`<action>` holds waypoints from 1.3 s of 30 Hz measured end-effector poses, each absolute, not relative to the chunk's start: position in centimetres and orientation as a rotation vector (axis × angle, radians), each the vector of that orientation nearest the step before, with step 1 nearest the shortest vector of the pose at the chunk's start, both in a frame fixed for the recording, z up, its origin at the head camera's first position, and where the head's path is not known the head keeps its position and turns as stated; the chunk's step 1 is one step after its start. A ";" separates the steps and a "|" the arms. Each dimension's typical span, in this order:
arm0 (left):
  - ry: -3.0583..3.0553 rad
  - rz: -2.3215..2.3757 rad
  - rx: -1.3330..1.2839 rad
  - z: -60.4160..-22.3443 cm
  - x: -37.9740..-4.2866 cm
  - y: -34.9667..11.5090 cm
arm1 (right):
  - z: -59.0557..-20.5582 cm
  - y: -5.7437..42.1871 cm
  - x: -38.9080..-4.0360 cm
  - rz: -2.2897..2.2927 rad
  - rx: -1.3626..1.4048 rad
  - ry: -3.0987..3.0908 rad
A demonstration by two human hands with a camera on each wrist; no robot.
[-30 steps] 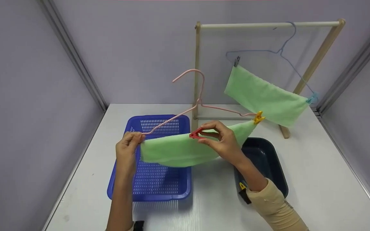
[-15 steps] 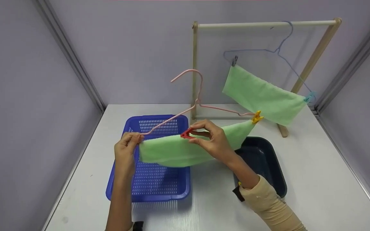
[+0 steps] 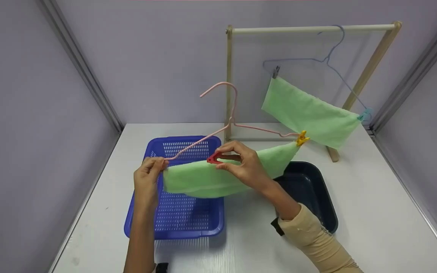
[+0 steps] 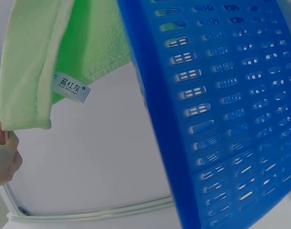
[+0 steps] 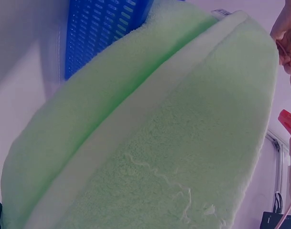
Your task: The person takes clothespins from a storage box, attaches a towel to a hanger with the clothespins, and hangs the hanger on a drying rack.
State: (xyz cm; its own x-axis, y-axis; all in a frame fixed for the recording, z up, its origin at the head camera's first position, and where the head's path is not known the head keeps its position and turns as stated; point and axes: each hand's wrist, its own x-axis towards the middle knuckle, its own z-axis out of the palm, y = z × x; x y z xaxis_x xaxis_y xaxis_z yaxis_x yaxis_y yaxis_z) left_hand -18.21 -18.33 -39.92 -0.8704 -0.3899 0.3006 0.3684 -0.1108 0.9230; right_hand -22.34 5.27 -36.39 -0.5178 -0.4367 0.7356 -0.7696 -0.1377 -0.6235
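Note:
My left hand (image 3: pixel 148 180) pinches the left end of a pink hanger (image 3: pixel 203 140) together with the near corner of a folded green towel (image 3: pixel 195 176). A yellow clothespin (image 3: pixel 302 138) fastens the towel's other corner to the hanger's right end. Between the thumb and fingers of my right hand (image 3: pixel 243 165) is a red clothespin (image 3: pixel 213 158), in front of the towel's upper edge. In the left wrist view a white label (image 4: pixel 71 87) hangs from the towel. The right wrist view is mostly filled by the towel, with the red clothespin (image 5: pixel 288 121) at its right edge.
A blue basket (image 3: pixel 218 227) stands below the towel. Right of it is a dark tray (image 3: pixel 330 212), partly behind my right forearm. At the back a rack (image 3: pixel 279 30) carries a blue hanger (image 3: pixel 326 60) with another green towel (image 3: pixel 309 113), clipped by a grey (image 3: pixel 276 72) and a teal clothespin (image 3: pixel 365 114).
My right hand has moved left along the towel's upper edge with the red clothespin, nearer to my left hand. The left hand keeps its hold on the hanger and towel.

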 end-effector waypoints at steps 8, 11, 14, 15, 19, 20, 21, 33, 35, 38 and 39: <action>-1.645 -2.046 0.033 -39.9 -18.2 -18.3 | -36.7 4.7 -22.3 1.705 1.341 -1.876; -1.649 -2.043 0.037 -39.9 -18.2 -18.2 | -36.7 4.5 -22.2 1.705 1.339 -1.868; -1.662 -2.033 0.044 -39.8 -18.2 -18.3 | -37.1 4.2 -22.4 1.714 1.336 -1.866; -1.666 -2.029 0.046 -39.8 -18.2 -18.3 | -37.1 4.2 -22.4 1.713 1.333 -1.867; -1.672 -2.030 0.046 -39.9 -18.2 -18.3 | -37.1 3.8 -22.3 1.692 1.346 -1.855; -1.672 -2.031 0.043 -39.9 -18.2 -18.3 | -37.1 3.7 -22.3 1.683 1.352 -1.849; -1.671 -2.033 0.040 -39.9 -18.2 -18.3 | -36.7 3.6 -22.0 1.669 1.355 -1.848; -1.667 -2.011 0.041 -39.8 -18.2 -18.2 | -35.8 2.0 -21.9 1.548 1.356 -1.863; -1.668 -2.013 0.043 -39.8 -18.2 -18.2 | -35.8 1.7 -21.9 1.546 1.351 -1.865; -1.669 -2.014 0.042 -39.8 -18.2 -18.2 | -35.8 1.3 -21.8 1.559 1.356 -1.859; -1.667 -2.015 0.041 -39.9 -18.2 -18.2 | -35.8 1.1 -21.8 1.565 1.361 -1.854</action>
